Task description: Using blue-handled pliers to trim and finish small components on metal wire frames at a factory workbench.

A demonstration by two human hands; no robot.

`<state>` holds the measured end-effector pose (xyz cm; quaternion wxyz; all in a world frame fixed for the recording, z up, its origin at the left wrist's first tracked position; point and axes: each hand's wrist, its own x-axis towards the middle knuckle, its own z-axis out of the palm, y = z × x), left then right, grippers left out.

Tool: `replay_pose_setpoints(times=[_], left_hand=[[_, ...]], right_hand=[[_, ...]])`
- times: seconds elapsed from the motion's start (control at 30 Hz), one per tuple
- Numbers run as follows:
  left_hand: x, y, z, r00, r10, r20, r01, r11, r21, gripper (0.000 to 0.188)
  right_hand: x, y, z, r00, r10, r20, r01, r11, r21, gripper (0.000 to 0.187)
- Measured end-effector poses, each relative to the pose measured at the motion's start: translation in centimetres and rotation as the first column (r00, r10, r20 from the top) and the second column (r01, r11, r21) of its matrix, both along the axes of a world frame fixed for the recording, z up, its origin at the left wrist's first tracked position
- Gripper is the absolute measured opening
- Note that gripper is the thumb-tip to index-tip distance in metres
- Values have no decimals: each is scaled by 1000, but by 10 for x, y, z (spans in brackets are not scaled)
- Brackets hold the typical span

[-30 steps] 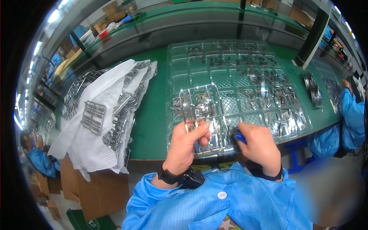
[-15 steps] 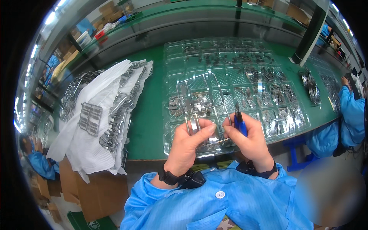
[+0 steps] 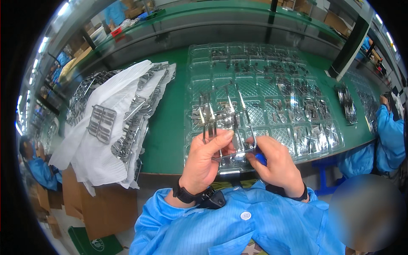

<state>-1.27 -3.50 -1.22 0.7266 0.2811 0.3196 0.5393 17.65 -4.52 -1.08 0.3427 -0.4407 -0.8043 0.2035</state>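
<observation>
My left hand grips the lower left of a shiny grey sprue frame, thumb pressed over its bars. The frame stands tilted up above the trays, with a few slim parts inside its bars. My right hand is closed round blue-handled nippers, beside the frame's lower right corner. Their jaws are mostly hidden by the fingers and frame. Beneath and beyond the hands lie clear plastic trays, with small metallic and dark parts in many compartments.
On the left, a stack of sprue frames is layered with white sheets. A cardboard box stands below the bench edge. Right of the trays are a dark bundle of parts and a post. A co-worker in blue sits farther right.
The frame has tipped and turned in my left hand. My right hand has turned inward and slightly down, so the nippers' jaws, pointing up before, are now mostly hidden.
</observation>
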Motion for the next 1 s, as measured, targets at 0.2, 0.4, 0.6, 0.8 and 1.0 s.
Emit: replay_pose_setpoints(times=[0.2,0.4,0.6,0.8,1.0], left_hand=[[1,-1,0,1000,-21,21,21,1000,-19,14],[3,-1,3,998,-50,42,51,998,-25,11],[4,-2,1,998,-53,31,54,998,-29,12],[4,-2,0,998,-47,40,48,998,-34,12],[3,1,-8,997,-22,-75,18,998,-56,12]], right_hand=[[0,0,1,999,29,44,-29,999,-14,33],[-1,1,0,999,41,11,-41,999,34,34],[-1,0,1,998,43,40,-44,998,44,38],[1,-2,5,994,12,110,-17,999,48,36],[6,-3,4,962,-10,271,25,998,-53,23]])
